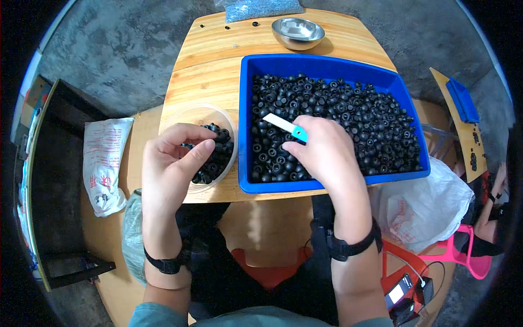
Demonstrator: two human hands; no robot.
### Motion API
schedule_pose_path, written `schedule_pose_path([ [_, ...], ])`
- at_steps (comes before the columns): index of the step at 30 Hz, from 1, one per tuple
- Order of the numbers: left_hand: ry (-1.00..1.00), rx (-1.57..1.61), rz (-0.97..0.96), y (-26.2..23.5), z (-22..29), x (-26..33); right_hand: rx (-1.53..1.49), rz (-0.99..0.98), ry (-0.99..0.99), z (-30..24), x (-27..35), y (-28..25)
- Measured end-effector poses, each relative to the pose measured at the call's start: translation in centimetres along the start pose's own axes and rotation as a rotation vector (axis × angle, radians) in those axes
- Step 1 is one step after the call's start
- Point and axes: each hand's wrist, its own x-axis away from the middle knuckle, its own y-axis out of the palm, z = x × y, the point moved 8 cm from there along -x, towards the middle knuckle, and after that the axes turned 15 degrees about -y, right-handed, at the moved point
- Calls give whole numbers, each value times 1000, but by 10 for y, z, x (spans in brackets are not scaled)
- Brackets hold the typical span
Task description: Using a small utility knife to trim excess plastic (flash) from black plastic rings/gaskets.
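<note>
My right hand (322, 148) is closed around a small knife with a white blade and teal handle (280, 123), over the left part of a blue tray (333, 61). Small round black parts with ring-like openings (354, 114) fill this tray. My left hand (173, 158) is above a round clear plastic tub (233, 155) that holds more black parts (222, 148). Its fingers are curled, thumb and forefinger tips close together. Dark parts show right behind those tips, so I cannot make out what the pinch holds.
A steel bowl (298, 34), a bag of bluish material (262, 8) and several loose black bits lie on the far part of the wooden table (210, 65). White sacks (106, 163) flank the table. At far right are another person's arm (486, 210) and a pink stool (473, 259).
</note>
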Motion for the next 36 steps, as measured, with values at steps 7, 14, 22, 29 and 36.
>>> schedule_pose_path([
  [7,-42,75,-60,12,0,5,63,-23,62,-4,-5,7],
  [14,-82,37,-93,19,0,8,93,-35,72,2,-5,9],
  [22,-37,44,-120,27,5,11,127,-11,120,9,-4,9],
  [29,49,183,-276,48,10,22,-842,-60,-77,-20,4,4],
  [36,341,52,-331,55,34,41,-1196,-24,-153,-40,24,-14],
])
